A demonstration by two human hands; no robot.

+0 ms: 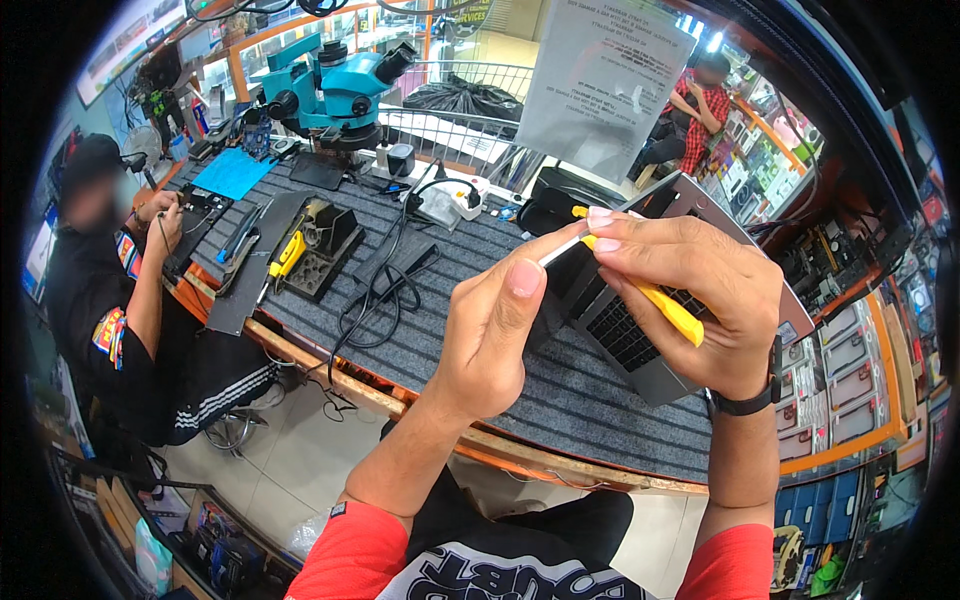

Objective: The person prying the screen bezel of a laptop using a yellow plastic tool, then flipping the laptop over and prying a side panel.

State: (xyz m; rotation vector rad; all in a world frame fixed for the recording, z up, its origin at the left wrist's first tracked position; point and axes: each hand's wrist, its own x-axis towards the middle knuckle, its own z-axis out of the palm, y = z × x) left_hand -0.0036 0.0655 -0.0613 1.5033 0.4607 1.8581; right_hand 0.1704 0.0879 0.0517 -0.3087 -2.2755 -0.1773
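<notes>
Person's two hands above a bench, seen from the head; the left hand point(485, 345) is raised with its thumb upright, its thumb and forefinger closed on a thin, pale-edged piece point(562, 250) that shows nearly edge-on; what kind of thing this is cannot be told, since the fingers cover much of it. The right hand point(700, 285) is bent over the same piece from the other side; its fingers are curled around a yellow hand tool point(672, 315), whose wider end slants down across the palm, while a small yellow part shows beyond the fingertips; the tool's contact with the piece is hidden. The piece lies between the two hands, in the air above an open laptop point(622, 338); a black wristband point(752, 403) circles the right wrist. On the ribbed grey mat point(590, 425), left of the hands, lie a black cable point(385, 305) and a black soldering stand point(328, 238); a second yellow-handled tool point(288, 256) rests beside the stand; a teal microscope point(340, 95) stands behind; at far left a co-worker point(95, 260) in dark clothes bends over small parts.
</notes>
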